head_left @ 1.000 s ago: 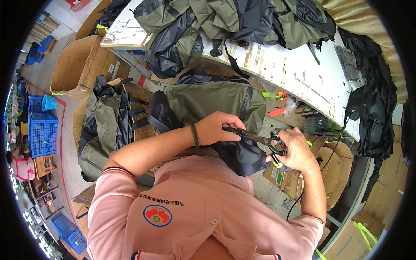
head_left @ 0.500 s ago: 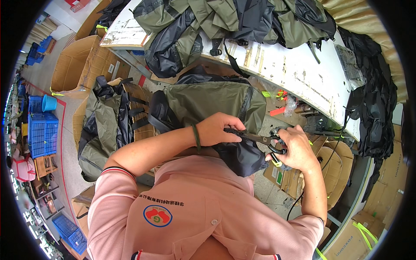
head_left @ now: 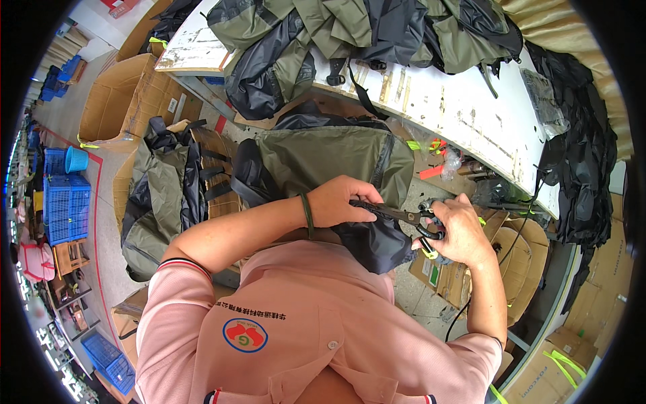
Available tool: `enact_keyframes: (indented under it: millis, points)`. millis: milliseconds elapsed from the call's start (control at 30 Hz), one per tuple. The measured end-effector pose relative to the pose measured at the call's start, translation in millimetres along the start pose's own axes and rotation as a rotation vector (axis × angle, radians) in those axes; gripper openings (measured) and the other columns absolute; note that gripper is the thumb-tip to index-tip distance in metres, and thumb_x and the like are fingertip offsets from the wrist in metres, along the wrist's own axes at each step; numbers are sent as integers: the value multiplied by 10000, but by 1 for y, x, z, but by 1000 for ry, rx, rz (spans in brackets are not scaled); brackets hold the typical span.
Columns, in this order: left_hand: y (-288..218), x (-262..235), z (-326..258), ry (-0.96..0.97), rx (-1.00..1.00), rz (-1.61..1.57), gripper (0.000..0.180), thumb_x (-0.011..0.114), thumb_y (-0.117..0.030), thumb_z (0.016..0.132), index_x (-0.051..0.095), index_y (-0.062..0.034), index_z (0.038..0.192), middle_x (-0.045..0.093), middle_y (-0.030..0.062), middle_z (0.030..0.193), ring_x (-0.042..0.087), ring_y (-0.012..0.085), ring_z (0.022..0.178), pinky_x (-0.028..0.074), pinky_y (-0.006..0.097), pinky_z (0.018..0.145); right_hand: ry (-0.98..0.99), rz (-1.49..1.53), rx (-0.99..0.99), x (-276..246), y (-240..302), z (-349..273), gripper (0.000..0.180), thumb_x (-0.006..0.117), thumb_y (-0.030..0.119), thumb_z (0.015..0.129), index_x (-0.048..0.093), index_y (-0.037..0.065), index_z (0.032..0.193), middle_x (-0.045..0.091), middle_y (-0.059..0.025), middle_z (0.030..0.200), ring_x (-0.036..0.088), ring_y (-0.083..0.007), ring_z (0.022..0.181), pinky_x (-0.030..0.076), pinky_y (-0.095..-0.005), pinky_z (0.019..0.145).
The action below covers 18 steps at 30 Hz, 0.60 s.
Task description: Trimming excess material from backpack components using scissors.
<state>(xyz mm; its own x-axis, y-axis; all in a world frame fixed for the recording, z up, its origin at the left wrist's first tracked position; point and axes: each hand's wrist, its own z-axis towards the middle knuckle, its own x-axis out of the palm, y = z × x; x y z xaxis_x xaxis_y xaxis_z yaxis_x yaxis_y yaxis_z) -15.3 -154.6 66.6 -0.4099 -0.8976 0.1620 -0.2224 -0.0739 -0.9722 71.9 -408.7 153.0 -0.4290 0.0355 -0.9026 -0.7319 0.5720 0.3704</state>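
Observation:
An olive and black fabric bag (head_left: 330, 151) lies in front of my body, its dark lower part (head_left: 373, 248) hanging over my lap. My left hand (head_left: 336, 200) is closed in a pinch on a dark edge of this bag. My right hand (head_left: 463, 229) grips scissors (head_left: 412, 217) by their black handles, the blades pointing left to my left fingertips. The blade tips reach the dark material there; whether they cut into it I cannot make out. Something with a yellow-green end (head_left: 428, 252) shows under my right fingers, too small to name.
A white worktable (head_left: 464, 111) with a worn top stands ahead, piled with olive and black bags (head_left: 397, 34). Another bag (head_left: 165, 195) rests at left by an open cardboard box (head_left: 118, 101). Black fabric (head_left: 582, 135) hangs at right above cardboard (head_left: 518, 269). Blue crates (head_left: 67, 209) stand far left.
The scissor blades have shifted slightly beside my left fingertips. Both hands stay in nearly the same place, and the bag has hardly moved.

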Motion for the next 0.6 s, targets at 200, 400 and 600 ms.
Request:
enact_keyframes:
  millis: [200, 400, 600]
  points:
    - [-4, -1, 0, 16, -24, 32, 227, 680, -41, 800, 633, 9, 1017, 659, 38, 920, 588, 77, 875, 462, 233, 791, 1, -60, -10, 4, -8, -2, 379, 807, 290, 584, 555, 48, 732, 558, -128, 626, 555, -317, 648, 386, -376, 711]
    - [-4, 0, 3, -7, 42, 98, 298, 689, -57, 797, 593, -7, 1075, 619, 24, 912, 558, 75, 817, 456, 229, 739, -110, 199, 45, 13, 7, 8, 381, 817, 282, 646, 554, 34, 767, 551, -115, 667, 550, -317, 652, 417, -371, 694]
    - [0, -2, -4, -33, 57, 24, 445, 706, -96, 793, 492, -55, 1181, 587, 28, 974, 543, 92, 857, 445, 246, 743, -102, 600, 40, 39, 16, 25, 321, 754, -23, 661, 494, 5, 847, 516, -108, 746, 511, -166, 713, 443, -293, 671]
